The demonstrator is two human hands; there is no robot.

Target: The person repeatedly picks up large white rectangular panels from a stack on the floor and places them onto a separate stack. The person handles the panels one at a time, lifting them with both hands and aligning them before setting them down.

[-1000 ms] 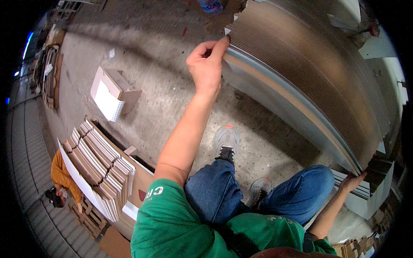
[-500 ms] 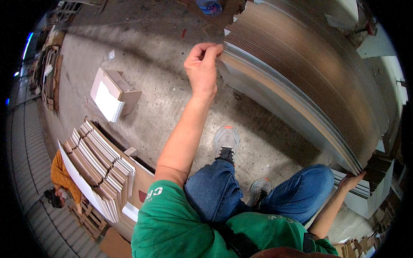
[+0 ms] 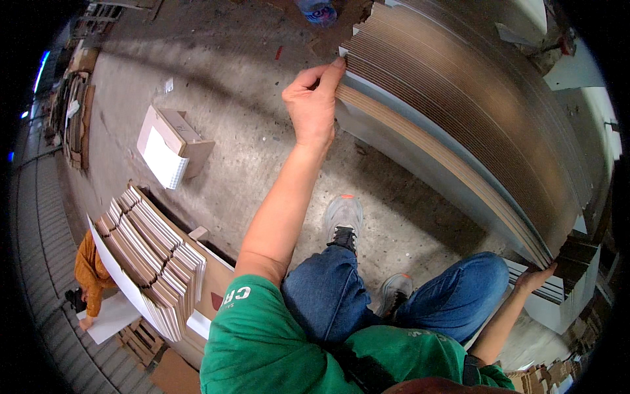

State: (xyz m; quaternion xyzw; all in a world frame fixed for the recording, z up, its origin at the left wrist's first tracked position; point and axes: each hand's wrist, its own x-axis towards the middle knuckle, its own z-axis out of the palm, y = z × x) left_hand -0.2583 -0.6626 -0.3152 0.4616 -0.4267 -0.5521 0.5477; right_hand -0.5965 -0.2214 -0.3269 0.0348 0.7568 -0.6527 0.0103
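Note:
A tall stack of brown corrugated cardboard sheets (image 3: 485, 111) stands on edge at the upper right. Several sheets on its near side form a bundle of cardboard sheets (image 3: 426, 141), parted from the rest by a narrow gap at the top. My left hand (image 3: 312, 105) pinches this bundle at its far upper corner, thumb on top and fingers curled. At the opposite, near right end, my right hand (image 3: 535, 279) grips the same bundle's edge; its fingers are partly hidden under the sheets.
A cardboard box (image 3: 177, 141) with a white sheet on it stands on the floor at left. Nearer is a folded cardboard stack (image 3: 151, 256); behind it a person in an orange top (image 3: 95, 269) holds a white sheet (image 3: 115, 318). A plastic bottle (image 3: 318, 12) lies far off.
The near bundle has come slightly away from the stack, and the gap has widened. My left hand has shifted a little. The other person has moved, and a white sheet now shows by their hand.

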